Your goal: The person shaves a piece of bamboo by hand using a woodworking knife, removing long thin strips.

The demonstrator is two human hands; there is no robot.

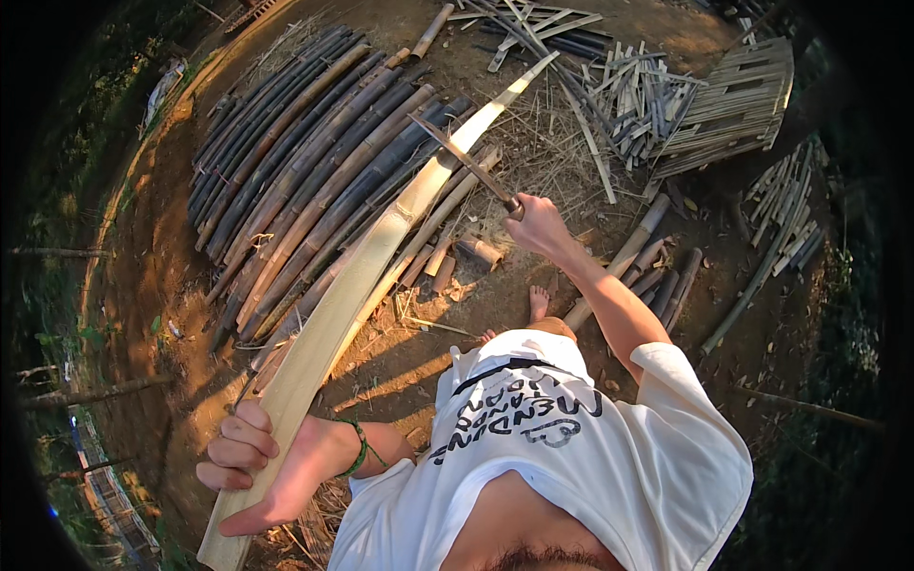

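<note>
A long split bamboo piece [367, 252], pale on its inner face, runs from the lower left up to the top middle. My left hand [271, 462] grips it near its lower end, fingers wrapped over one edge and thumb along the other. My right hand [538, 226] is closed around the dark handle of a long knife [468, 164]. Its blade points up and to the left, crossing the bamboo's upper part. Whether the edge touches the bamboo I cannot tell.
Bamboo poles [314, 162] lie side by side on the left. Cut strips [638, 105] are heaped at the upper right beside a slatted bamboo panel [733, 114]. Short bamboo offcuts [479, 251] lie in front of me, and more poles [640, 233] beside my right forearm. A bare foot [539, 303] stands on the dirt.
</note>
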